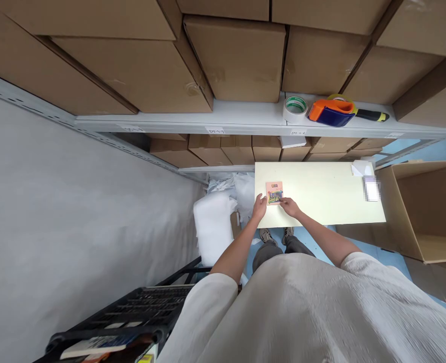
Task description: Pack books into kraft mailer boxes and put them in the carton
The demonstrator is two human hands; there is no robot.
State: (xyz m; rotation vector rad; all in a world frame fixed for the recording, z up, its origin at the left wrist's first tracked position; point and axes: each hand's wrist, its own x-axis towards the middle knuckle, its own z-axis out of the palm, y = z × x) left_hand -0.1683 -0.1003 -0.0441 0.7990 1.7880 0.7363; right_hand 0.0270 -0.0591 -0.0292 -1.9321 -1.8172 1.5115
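Observation:
A small pink book (274, 186) with a colourful picture on its cover lies at the left end of a pale yellow tabletop (321, 194). My right hand (290, 207) has its fingers closed at the book's lower right corner, the thumb over the cover. Beside the left edge of the book is my left hand (259, 207), its thumb and fingers apart. Whether its thumb tip touches the edge I cannot make out.
Cardboard boxes (238, 60) fill the shelves ahead. A tape roll (295, 108) and an orange tape dispenser (332, 112) sit on the shelf. White wrapping (213, 227) stands left, an open carton (404, 212) right, a black crate (147, 307) lower left.

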